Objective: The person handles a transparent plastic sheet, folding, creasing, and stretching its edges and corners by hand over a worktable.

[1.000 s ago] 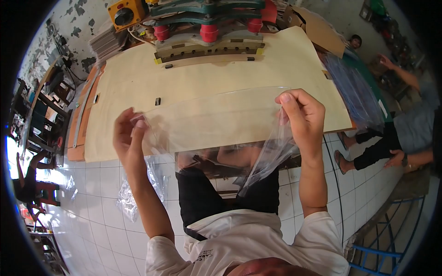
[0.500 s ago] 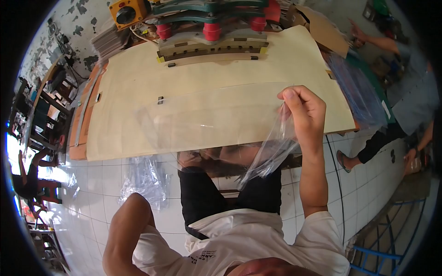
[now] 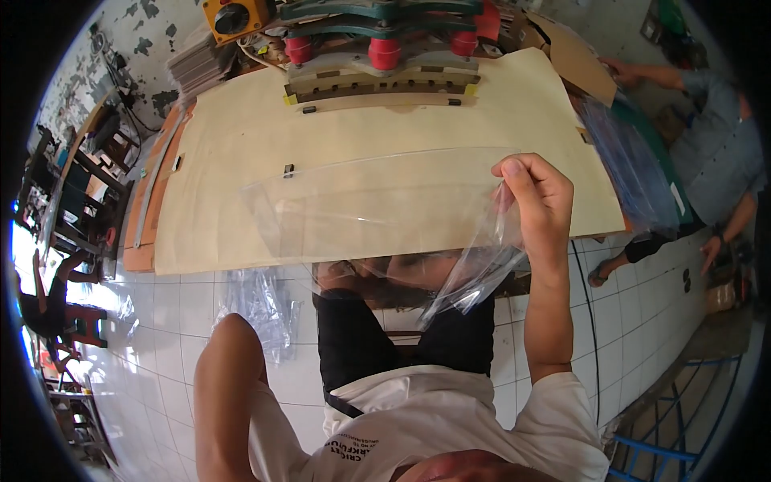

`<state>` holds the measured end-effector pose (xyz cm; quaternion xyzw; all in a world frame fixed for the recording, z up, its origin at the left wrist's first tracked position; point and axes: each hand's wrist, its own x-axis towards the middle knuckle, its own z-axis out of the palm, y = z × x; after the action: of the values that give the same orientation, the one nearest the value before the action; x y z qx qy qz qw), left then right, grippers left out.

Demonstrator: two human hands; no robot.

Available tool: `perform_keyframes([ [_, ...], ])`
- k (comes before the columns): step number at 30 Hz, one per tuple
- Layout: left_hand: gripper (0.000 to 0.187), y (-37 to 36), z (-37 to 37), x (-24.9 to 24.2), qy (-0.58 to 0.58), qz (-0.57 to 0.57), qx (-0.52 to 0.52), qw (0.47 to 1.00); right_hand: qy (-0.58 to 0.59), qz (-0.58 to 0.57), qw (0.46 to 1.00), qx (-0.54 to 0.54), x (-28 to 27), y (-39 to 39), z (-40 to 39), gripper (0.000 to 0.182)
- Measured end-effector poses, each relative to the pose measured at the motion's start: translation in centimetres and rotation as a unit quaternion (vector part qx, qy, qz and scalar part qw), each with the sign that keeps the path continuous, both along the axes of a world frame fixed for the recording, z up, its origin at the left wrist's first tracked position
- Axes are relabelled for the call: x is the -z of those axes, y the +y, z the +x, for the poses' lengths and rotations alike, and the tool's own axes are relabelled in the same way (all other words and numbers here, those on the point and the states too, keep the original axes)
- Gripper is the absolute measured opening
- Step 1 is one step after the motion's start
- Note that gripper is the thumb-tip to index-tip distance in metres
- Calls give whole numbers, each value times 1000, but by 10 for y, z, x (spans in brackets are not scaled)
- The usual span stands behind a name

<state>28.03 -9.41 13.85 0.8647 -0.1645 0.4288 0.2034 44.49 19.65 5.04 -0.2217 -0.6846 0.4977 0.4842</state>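
Observation:
My right hand [image 3: 540,193] is raised over the right part of the table, its thumb and fingers pinched on the upper right corner of a clear plastic sheet [image 3: 361,201]. The sheet stretches left across the cream-covered table [image 3: 217,136], and its crumpled right end hangs past the front edge above my lap. My left arm is bent at the lower left with the elbow up; the left hand itself is hidden. A small black block [image 3: 289,170] lies close to the sheet's upper left edge.
A green machine [image 3: 385,28] with red cylinders stands at the table's back. Clear sheets [image 3: 634,169] lie on the right, and more plastic [image 3: 261,309] is below the front edge. A metal ruler [image 3: 157,181] rests at left. Another person [image 3: 715,145] is at right, a blue rack [image 3: 675,418] lower right.
The view has shifted slightly. My right hand keeps its pinch on the sheet. My left elbow has risen a little, and the person at the right has moved.

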Motion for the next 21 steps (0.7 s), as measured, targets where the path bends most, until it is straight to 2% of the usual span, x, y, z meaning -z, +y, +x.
perform_keyframes([
  [1, 12, -2, -2, 13, 0, -1, -1, 1000, 0, -1, 1000, -1, 1, 0, -1, 21],
  [3, 12, -5, -5, 38, 103, -9, 68, 992, 0, 7, 1000, -6, 2, 0, -2, 21],
  [5, 7, 56, -23, 15, 223, -146, 104, 958, -5, 6, 1000, -14, 1, -2, -3, 21],
  [6, 7, 68, -31, 18, 224, -147, 104, 958, -8, 6, 1000, -19, 0, -4, -3, 22],
  [8, 25, 87, -46, 37, 184, -231, -36, 955, -19, 6, 1000, -20, -3, -10, -5, 22],
  [10, 21, 110, -49, 46, 103, -238, -201, 945, -30, 8, 999, -20, -5, -16, -8, 22],
  [12, 28, 119, -38, 43, 28, -245, -466, 849, -37, 44, 998, -16, -6, -22, -11, 22],
  [14, 23, 138, -28, 42, -21, -201, -639, 742, -44, 54, 997, -15, -5, -27, -14, 22],
  [15, 23, 145, -25, 44, -20, -200, -640, 742, -51, 66, 996, -13, -5, -29, -15, 21],
  [17, 17, 155, -21, 48, -48, -204, -699, 684, -54, 83, 995, -18, -5, -32, -17, 20],
  [21, 13, 160, -20, 47, -35, -254, -682, 685, -76, 131, 988, -23, -9, -38, -20, 17],
])
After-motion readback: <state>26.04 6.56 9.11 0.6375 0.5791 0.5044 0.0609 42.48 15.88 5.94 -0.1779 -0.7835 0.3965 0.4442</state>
